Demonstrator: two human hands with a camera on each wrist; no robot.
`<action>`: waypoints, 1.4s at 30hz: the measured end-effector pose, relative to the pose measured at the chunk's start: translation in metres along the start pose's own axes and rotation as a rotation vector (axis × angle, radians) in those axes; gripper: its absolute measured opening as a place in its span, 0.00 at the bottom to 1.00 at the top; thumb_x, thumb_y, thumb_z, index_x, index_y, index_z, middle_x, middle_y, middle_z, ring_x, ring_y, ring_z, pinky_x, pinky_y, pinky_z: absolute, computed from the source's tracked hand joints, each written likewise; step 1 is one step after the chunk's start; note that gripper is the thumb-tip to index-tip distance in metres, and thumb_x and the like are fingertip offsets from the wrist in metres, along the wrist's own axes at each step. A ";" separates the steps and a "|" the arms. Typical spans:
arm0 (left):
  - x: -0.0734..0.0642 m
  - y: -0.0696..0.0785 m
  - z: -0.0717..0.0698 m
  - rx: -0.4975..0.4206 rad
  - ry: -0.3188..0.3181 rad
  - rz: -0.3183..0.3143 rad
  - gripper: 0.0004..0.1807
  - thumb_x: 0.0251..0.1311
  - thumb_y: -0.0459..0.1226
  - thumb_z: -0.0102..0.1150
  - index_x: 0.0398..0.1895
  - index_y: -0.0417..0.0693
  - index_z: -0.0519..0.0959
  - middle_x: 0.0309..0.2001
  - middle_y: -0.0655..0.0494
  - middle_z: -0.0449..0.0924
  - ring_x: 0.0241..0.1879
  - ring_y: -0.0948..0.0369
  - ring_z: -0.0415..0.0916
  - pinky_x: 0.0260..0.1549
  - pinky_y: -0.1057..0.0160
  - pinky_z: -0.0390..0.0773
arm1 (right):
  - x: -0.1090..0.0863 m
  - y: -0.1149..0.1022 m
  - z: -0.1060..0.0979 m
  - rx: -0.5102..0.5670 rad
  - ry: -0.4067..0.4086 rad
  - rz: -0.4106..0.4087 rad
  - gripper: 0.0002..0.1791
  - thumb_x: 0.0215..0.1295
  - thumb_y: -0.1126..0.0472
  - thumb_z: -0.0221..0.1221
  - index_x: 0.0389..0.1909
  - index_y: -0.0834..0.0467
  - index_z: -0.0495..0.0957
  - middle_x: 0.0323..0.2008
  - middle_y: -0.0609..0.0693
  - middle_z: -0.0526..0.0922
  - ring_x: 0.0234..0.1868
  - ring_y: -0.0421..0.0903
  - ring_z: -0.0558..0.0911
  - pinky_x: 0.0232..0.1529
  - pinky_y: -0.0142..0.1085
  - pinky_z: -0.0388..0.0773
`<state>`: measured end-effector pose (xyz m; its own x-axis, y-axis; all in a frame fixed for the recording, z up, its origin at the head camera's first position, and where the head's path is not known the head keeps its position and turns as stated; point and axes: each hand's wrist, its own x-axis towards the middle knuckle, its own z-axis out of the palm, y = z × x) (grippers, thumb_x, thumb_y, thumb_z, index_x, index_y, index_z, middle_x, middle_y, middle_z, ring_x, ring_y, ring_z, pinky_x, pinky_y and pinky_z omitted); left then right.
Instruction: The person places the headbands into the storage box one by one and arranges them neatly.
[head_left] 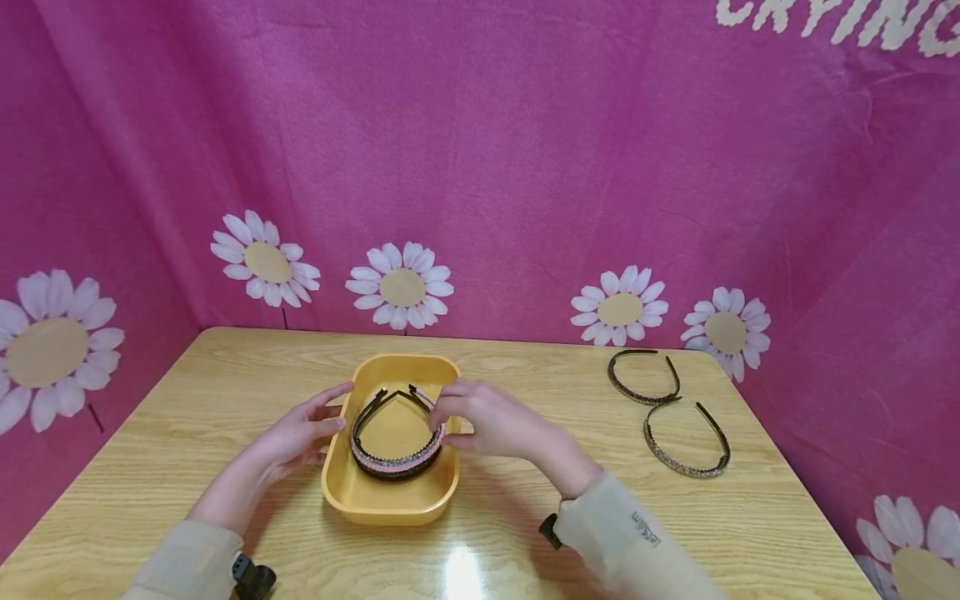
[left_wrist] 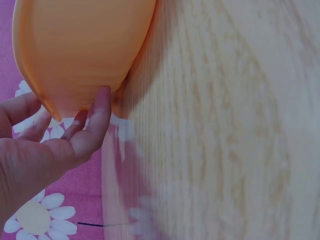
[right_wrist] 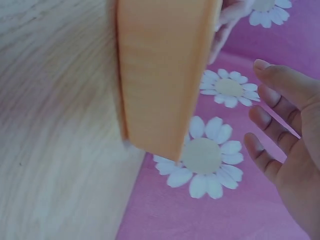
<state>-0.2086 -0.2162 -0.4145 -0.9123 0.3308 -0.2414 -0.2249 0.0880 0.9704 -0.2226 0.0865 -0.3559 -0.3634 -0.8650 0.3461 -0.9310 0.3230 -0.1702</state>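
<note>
Because the black and pink beaded headbands [head_left: 396, 465] lie stacked inside the rounded rectangular yellow plastic tray [head_left: 390, 517], a snag on one could drag the others out of line; their textured bands look likely to catch. Your right hand [head_left: 491, 421] hangs over the tray's right side with its fingers parted and loosely bent, gripping nothing that the right wrist view shows. If you lift it carelessly, a fingertip might hook the upper band's end or clip the rim. Your left hand [head_left: 296, 437] is relaxed too, its fingers touching the tray's left wall rather than clasping it; that light contact may not steady the tray, and an uneven push could slide or tip it.

Well apart to your right, a slim black beaded headband [head_left: 633, 395] lies behind a black headband with pale glittering beads [head_left: 686, 472] on the wood-grained tabletop [head_left: 540, 375]. You can't tell for certain whether they touch, so pulling the front one may shift the other. The rear one sits near the back edge, where a stray nudge might push it off.
</note>
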 end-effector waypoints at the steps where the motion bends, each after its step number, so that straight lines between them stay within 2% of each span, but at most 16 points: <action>1: 0.000 0.000 0.000 0.000 0.000 -0.001 0.33 0.70 0.32 0.41 0.75 0.51 0.44 0.70 0.31 0.46 0.56 0.48 0.69 0.47 0.43 0.75 | 0.000 0.000 -0.003 -0.004 0.010 -0.011 0.10 0.52 0.63 0.68 0.36 0.54 0.82 0.36 0.42 0.81 0.41 0.38 0.78 0.48 0.28 0.73; 7: 0.001 0.000 -0.001 0.001 -0.003 -0.003 0.33 0.70 0.32 0.41 0.75 0.52 0.44 0.70 0.31 0.45 0.59 0.45 0.66 0.48 0.42 0.74 | -0.006 -0.003 -0.020 -0.036 0.048 -0.028 0.09 0.53 0.63 0.67 0.36 0.54 0.81 0.36 0.42 0.80 0.41 0.38 0.78 0.50 0.31 0.73; 22: 0.001 -0.002 -0.002 -0.004 -0.007 -0.008 0.33 0.70 0.33 0.42 0.75 0.52 0.44 0.70 0.31 0.47 0.58 0.45 0.67 0.48 0.43 0.75 | -0.027 -0.007 -0.054 -0.065 0.142 -0.021 0.10 0.52 0.65 0.67 0.34 0.53 0.78 0.35 0.42 0.79 0.40 0.39 0.77 0.45 0.32 0.75; 32: 0.000 -0.001 -0.001 -0.001 0.001 -0.015 0.33 0.70 0.33 0.42 0.75 0.52 0.44 0.70 0.31 0.47 0.57 0.46 0.69 0.49 0.43 0.74 | -0.047 -0.005 -0.071 -0.104 0.175 -0.022 0.11 0.50 0.65 0.68 0.34 0.54 0.77 0.35 0.42 0.79 0.40 0.40 0.78 0.44 0.32 0.75; 36: 0.000 -0.001 -0.001 -0.002 0.001 -0.013 0.33 0.70 0.33 0.42 0.75 0.51 0.44 0.70 0.31 0.47 0.57 0.46 0.69 0.49 0.43 0.74 | -0.059 -0.003 -0.077 -0.132 0.206 -0.015 0.13 0.49 0.65 0.69 0.35 0.53 0.77 0.35 0.41 0.79 0.39 0.39 0.77 0.44 0.31 0.75; 42: 0.000 0.000 0.000 0.004 0.003 -0.012 0.33 0.70 0.33 0.42 0.75 0.51 0.45 0.70 0.31 0.47 0.59 0.45 0.67 0.49 0.42 0.74 | -0.075 -0.003 -0.084 -0.194 0.264 0.003 0.15 0.45 0.65 0.71 0.34 0.53 0.78 0.35 0.41 0.79 0.39 0.40 0.78 0.42 0.35 0.75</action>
<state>-0.2082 -0.2166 -0.4149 -0.9104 0.3270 -0.2534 -0.2348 0.0958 0.9673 -0.1955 0.1830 -0.3037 -0.3392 -0.7426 0.5775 -0.9099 0.4148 -0.0010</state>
